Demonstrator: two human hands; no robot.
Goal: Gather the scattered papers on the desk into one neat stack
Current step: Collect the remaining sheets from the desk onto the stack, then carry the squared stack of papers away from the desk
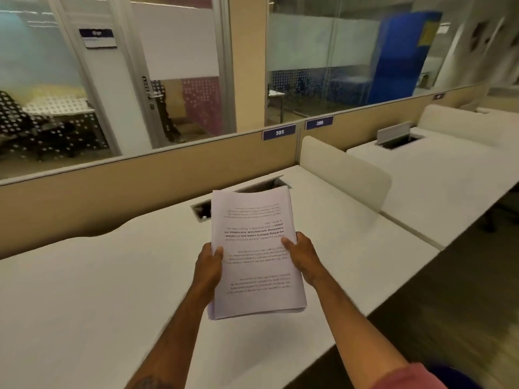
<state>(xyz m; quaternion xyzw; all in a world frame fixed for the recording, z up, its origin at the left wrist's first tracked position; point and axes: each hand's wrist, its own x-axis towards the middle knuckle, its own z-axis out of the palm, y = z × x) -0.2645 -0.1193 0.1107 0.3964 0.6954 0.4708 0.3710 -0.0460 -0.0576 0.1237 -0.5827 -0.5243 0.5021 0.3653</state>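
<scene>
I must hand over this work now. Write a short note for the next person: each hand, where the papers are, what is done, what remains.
Left hand: grips the left edge of the paper stack, thumb on top.
Right hand: grips the right edge, thumb on top.
Stack: held over the white desk.
Done: no loose sheets visible on the desk.
Left: square the slightly fanned near corner, then set the stack down.

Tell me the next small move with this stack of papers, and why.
Probably tap the stack on its near edge against the desk to square it. The left hand and right hand both grip it above the desk, and the sheets at its near left corner sit slightly fanned, so the pile is not yet neat.
</scene>
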